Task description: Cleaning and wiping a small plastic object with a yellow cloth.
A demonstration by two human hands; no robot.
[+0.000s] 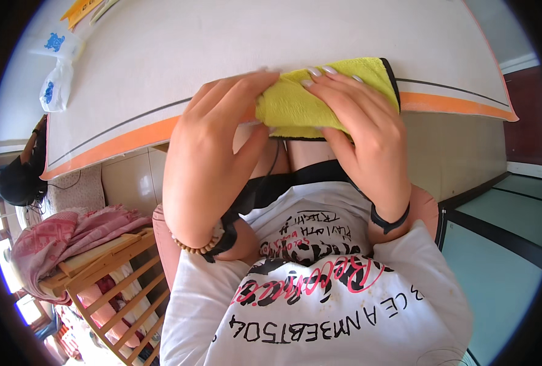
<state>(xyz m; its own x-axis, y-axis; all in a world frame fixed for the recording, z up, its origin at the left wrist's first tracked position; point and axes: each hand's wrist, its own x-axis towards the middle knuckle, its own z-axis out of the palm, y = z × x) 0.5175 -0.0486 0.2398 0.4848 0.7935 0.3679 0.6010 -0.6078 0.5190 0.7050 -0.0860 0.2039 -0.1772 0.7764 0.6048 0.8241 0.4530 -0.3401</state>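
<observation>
A yellow-green cloth with black edging (298, 103), folded, lies over the near edge of the table (234, 41), partly on its top and partly above my lap. My left hand (216, 142) grips the cloth's left end, its fingers on top and the thumb at the lower side. On the cloth's right part rests my right hand (362, 119), with spread fingers across the top and the thumb at the near edge. Part of the cloth is hidden under both hands.
Plastic bags with blue print (56, 87) are at the table's far left, near a yellow object (81, 13). Left of me stands a wooden slatted rack (115, 302) with a pink patterned cloth (69, 242) over it. Another person (21, 178) is beyond the table's left end.
</observation>
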